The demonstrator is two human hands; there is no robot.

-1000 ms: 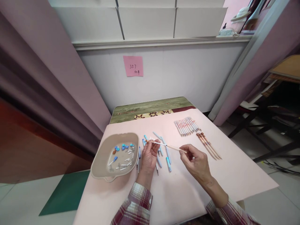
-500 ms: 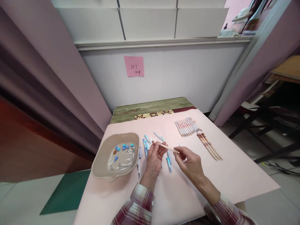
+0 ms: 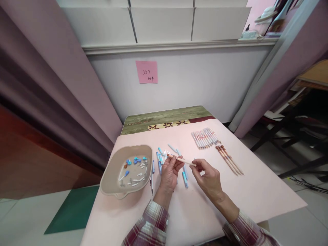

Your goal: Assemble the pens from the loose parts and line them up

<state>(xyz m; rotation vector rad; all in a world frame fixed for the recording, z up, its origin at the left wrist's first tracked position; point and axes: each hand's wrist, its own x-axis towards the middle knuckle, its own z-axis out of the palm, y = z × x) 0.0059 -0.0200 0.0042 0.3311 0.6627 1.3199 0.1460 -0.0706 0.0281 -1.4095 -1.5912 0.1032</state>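
Observation:
Between my two hands, above the pink table cover (image 3: 205, 218), a cream pen (image 3: 186, 162) with a brown end lies at a slant. My left hand (image 3: 169, 174) is closed around its brown-ended half. With thumb and fingers, my right hand (image 3: 208, 176) pinches the other end. Blue pen parts (image 3: 159, 160) and white pen barrels lie on the table behind and beside my left hand. A light blue pen cap (image 3: 185, 179) rests below the held pen. Whether the pen's tip is bare is too small to tell.
Left of my hands stands a beige basin (image 3: 110, 177) with small blue, white and brown pieces in it. A row of white pens (image 3: 205, 138) lies at the back right, with 3 cream-and-brown pens (image 3: 229, 160) in front. A pink note (image 3: 147, 72) sticks to the wall.
Both hands stay almost where they were, still on the cream pen. My right hand has shifted very slightly upward. The other things on the table have not moved.

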